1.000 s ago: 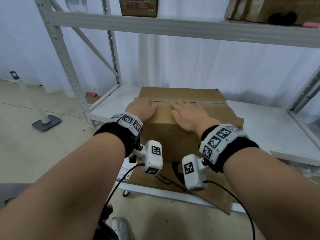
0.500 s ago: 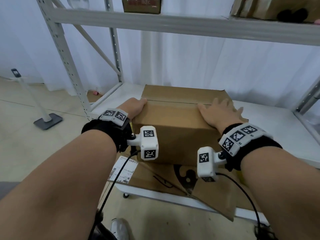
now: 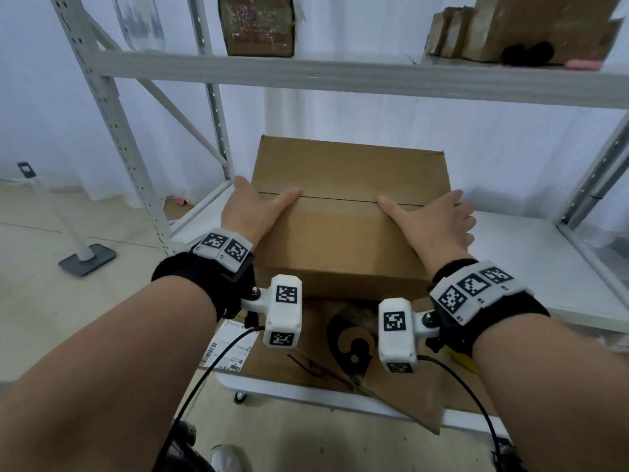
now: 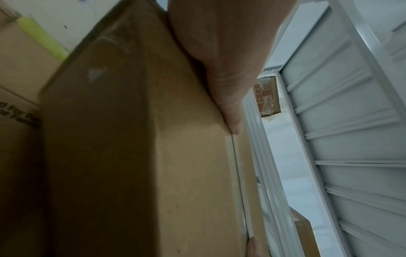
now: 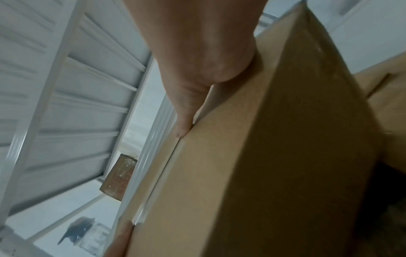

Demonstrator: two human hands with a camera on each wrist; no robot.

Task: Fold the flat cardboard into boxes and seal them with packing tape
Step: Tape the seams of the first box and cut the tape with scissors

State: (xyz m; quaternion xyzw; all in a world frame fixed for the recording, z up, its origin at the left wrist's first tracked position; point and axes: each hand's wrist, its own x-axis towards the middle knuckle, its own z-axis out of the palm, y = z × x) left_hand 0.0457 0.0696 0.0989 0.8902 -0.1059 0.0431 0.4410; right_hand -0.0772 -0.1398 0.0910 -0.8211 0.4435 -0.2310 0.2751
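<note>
A folded brown cardboard box (image 3: 340,233) stands on the low white shelf, its top flaps closed and meeting at a seam (image 3: 340,198). My left hand (image 3: 252,206) lies on the box's left end, thumb stretched along the seam, fingers reaching over the left side. My right hand (image 3: 432,219) mirrors it on the right end, fingers spread at the edge. The left wrist view shows the box (image 4: 175,156) with my left thumb (image 4: 232,121) flat on its seam. The right wrist view shows the box (image 5: 263,156) under my right thumb (image 5: 182,128). No tape is in view.
Flat printed cardboard (image 3: 391,379) with a shipping label (image 3: 231,349) lies under the box and overhangs the shelf (image 3: 544,260) front. Rack uprights (image 3: 112,124) flank the bay, with a beam (image 3: 340,76) overhead carrying more boxes (image 3: 258,25). A floor stand (image 3: 86,260) is at left.
Both hands have slid apart from the middle of the box top to its left and right ends. The flaps stay closed.
</note>
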